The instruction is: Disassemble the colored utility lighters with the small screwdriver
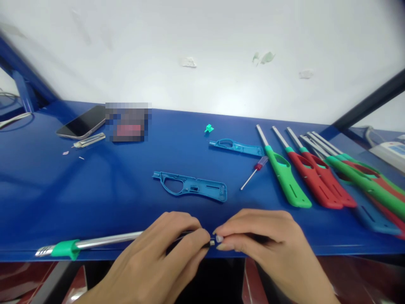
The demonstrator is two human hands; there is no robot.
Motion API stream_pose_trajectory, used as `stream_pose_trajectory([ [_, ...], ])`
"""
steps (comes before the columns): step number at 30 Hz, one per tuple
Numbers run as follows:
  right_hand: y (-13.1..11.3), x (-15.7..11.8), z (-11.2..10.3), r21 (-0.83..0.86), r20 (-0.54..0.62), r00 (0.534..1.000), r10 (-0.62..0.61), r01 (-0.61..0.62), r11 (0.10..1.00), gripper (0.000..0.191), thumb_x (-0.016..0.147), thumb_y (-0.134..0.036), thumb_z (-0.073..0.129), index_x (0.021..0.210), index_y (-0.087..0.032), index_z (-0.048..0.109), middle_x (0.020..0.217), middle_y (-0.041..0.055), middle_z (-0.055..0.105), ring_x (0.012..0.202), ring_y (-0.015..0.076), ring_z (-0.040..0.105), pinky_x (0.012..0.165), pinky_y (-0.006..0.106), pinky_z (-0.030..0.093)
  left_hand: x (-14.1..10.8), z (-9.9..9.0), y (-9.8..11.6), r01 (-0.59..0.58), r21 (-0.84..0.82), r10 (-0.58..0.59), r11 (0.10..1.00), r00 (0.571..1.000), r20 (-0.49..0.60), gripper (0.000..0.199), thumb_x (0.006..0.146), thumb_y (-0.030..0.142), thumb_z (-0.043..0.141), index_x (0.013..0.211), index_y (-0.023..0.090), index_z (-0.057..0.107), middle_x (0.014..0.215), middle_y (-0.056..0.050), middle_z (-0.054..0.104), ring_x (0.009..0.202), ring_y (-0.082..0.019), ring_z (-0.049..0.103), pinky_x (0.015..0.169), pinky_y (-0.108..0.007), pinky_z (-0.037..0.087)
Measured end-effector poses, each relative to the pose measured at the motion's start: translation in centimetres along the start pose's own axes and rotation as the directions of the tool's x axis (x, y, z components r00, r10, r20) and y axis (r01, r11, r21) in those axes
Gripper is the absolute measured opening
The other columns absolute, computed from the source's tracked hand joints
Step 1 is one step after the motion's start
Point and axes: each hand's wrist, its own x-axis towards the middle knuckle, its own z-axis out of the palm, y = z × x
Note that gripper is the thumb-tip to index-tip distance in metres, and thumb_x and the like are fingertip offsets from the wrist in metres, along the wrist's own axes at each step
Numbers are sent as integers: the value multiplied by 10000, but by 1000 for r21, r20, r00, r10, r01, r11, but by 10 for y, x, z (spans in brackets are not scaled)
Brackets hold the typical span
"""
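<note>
My left hand [164, 253] is closed around a small part whose brass-coloured end [211, 243] sticks out past the fingertips; the rest of it is hidden. A silver metal lighter tube [110, 240] with a green collar [65, 250] runs along the table's front edge and disappears behind this hand. Between thumb and fingers, my right hand [265, 242] pinches a tiny whitish piece [219, 239], just apart from the brass-coloured end. Beyond the hands lies one blue lighter handle half [193, 187], inner side up. A second blue handle half [237, 147] rests farther back.
A screwdriver [254, 173] lies beside several long-necked lighters, including a green lighter [286, 179] and a red lighter [316, 181], on the right. A green piece [209, 128] sits at the back. Left are a phone [84, 122], a clear lighter insert [90, 141] and a blurred-out object [128, 122].
</note>
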Motion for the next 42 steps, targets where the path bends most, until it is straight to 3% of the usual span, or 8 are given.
stream_pose_trajectory([
  [10, -1, 0, 0, -32, 61, 998, 5, -3, 999, 181, 863, -103, 873, 863, -284, 875, 822, -77, 838, 691, 91, 773, 736, 97, 602, -11, 0, -4, 22, 23, -24, 999, 997, 67, 332, 1069, 63, 480, 1274, 245, 667, 1197, -61, 686, 1046, -169, 702, 943, -284, 613],
  [16, -2, -1, -1, -53, 55, 998, 12, -9, 999, 173, 858, -97, 879, 849, -269, 864, 822, -90, 838, 695, 63, 769, 745, 52, 573, -10, 1, -4, 16, 19, -17, 1000, 999, 47, 324, 1059, 49, 493, 1263, 234, 664, 1190, -70, 680, 1025, -165, 688, 917, -271, 609],
  [23, -1, 0, 0, -52, 54, 998, 14, -11, 999, 173, 863, -120, 880, 862, -293, 868, 812, -88, 834, 679, 89, 769, 734, 102, 604, -5, -2, -3, -3, 22, 3, 1000, 999, 41, 297, 1065, 77, 487, 1216, 228, 693, 1135, -66, 711, 993, -167, 704, 900, -266, 619],
  [32, -1, -2, 0, -42, 93, 996, 13, -9, 999, 151, 891, -133, 859, 863, -281, 864, 835, -91, 833, 710, 72, 762, 754, 73, 576, -5, -2, -4, -25, -6, 25, 1000, 997, 71, 335, 1034, 44, 500, 1249, 218, 688, 1146, -71, 721, 1049, -184, 700, 965, -299, 609],
  [42, -4, 1, 0, -30, 98, 994, 38, -36, 999, 173, 872, -104, 867, 833, -273, 859, 795, -102, 828, 666, 56, 750, 733, 41, 553, -2, -5, -2, -69, 69, 69, 995, 998, 4, 339, 1118, 123, 378, 1224, 211, 688, 1119, -58, 754, 1048, -163, 721, 971, -278, 611],
])
